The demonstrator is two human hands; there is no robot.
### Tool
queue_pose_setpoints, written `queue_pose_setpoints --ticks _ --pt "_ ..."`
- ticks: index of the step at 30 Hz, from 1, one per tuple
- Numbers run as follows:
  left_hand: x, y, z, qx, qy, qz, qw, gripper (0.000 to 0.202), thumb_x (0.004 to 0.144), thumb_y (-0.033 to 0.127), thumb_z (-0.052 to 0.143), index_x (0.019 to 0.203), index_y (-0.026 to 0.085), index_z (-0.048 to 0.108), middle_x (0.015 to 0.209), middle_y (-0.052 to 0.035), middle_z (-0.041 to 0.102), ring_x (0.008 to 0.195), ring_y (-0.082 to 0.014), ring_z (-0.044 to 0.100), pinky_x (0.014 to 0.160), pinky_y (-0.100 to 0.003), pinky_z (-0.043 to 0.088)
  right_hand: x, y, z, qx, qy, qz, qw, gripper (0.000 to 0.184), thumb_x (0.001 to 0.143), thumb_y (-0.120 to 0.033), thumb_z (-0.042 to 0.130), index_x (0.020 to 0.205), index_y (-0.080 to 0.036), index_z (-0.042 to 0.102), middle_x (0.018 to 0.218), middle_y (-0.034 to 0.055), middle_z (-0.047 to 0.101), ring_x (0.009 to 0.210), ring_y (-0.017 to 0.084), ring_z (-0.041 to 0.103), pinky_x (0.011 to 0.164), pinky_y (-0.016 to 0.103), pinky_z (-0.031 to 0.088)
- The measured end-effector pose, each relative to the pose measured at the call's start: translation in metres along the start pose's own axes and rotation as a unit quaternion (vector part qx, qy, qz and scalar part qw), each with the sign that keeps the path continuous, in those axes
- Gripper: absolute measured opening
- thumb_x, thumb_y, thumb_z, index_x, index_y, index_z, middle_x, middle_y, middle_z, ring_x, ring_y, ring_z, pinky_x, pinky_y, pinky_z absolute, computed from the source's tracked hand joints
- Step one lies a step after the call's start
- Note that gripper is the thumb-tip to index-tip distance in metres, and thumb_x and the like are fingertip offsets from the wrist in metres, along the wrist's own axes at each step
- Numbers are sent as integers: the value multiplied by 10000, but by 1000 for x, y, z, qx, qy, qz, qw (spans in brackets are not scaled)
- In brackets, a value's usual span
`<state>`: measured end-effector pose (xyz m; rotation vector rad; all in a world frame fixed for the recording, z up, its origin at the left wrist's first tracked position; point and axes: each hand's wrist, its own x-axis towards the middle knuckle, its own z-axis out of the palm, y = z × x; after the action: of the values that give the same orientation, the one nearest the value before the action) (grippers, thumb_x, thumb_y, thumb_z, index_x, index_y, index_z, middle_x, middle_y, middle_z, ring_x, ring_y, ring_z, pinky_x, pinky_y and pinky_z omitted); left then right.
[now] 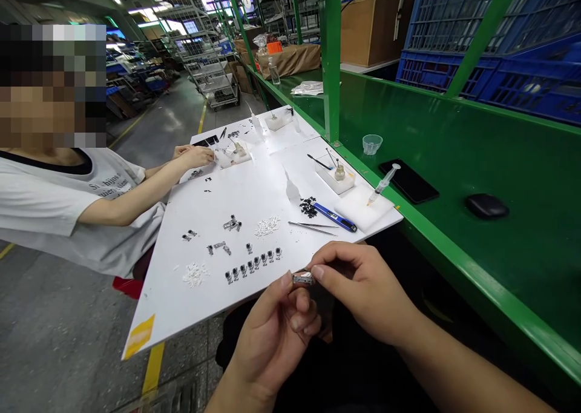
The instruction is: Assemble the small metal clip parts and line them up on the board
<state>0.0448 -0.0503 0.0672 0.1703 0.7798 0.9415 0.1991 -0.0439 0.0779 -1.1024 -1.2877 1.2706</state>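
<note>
I hold a small metal part [302,278] between my two hands, just off the near edge of the white table [209,204]. My left hand [281,328] pinches its left end, the thumb on top and the other fingers curled below. My right hand [363,280] meets it from the other side, thumb and forefinger closed on the right end. My hands are close together, with only the part between their fingertips.

On the table beyond my left hand stands a row of little metal pieces [253,264], with a few more scattered behind it. One heap of white bits [267,226] lies behind the row and another off to its left. Nearer my right hand are the tweezers [313,227], a blue knife [334,216] and a pile of black bits [308,207] by the knife's end. A syringe [384,184] leans on a white foam pad [358,210] at the right corner. On the green bench [454,146] lie a phone [417,184] and a rounded black case [487,205]. Across the table, a co-worker's hand [200,157] is at work near a white block [240,160].
</note>
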Motion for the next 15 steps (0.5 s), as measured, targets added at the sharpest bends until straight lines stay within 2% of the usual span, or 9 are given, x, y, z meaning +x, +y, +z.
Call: queue_pose_setpoints --ticks 10,15 --pt "-2 -1 2 11 0 10 1000 244 563 259 929 602 115 735 510 7 686 366 -35 517 408 -160 477 -1 -1 -2 8 -22 4 1000 96 870 -170 625 800 -176 690 772 -5 691 753 146 635 711 259 500" --pt "-6 0 7 19 27 12 999 263 503 224 954 595 115 733 503 5 684 356 -32 499 390 -156 473 -1 0 -3 -20 -34 -21 999 92 864 -159 633 792 -186 684 778 -17 682 738 127 607 698 238 481"
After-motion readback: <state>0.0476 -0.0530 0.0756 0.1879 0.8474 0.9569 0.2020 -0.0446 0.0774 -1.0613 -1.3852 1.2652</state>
